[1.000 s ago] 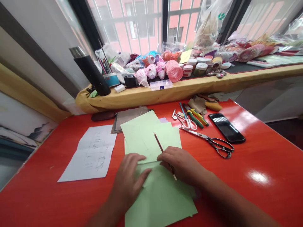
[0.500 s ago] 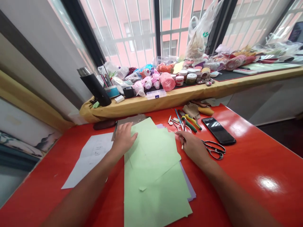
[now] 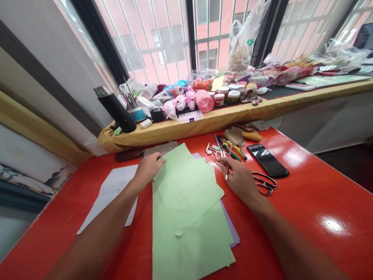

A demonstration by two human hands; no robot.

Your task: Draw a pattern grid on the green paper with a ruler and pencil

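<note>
My left hand [image 3: 149, 167] has its fingers closed at the upper left edge of a pale green sheet of paper [image 3: 188, 182]. The sheet lies askew over another green sheet [image 3: 201, 249], with purple paper [image 3: 230, 227] showing beneath on the right. In my right hand [image 3: 237, 177] is a pencil [image 3: 229, 161], held nearly upright between the fingers. A clear plastic piece [image 3: 213, 162] lies by those fingertips; whether they touch it I cannot tell. Black-handled scissors [image 3: 265, 182] rest just right of this hand.
A printed white sheet [image 3: 112, 190] lies left of the green paper. Pliers [image 3: 233, 151] and small tools sit behind my right hand, with a phone [image 3: 268, 160] farther right. Along the sill [image 3: 180, 130] stand a black thermos [image 3: 116, 111], jars and craft things.
My left fingers have gone from spread flat to closed at the paper's edge. The pencil has turned more upright in my right hand, which has shifted slightly right.
</note>
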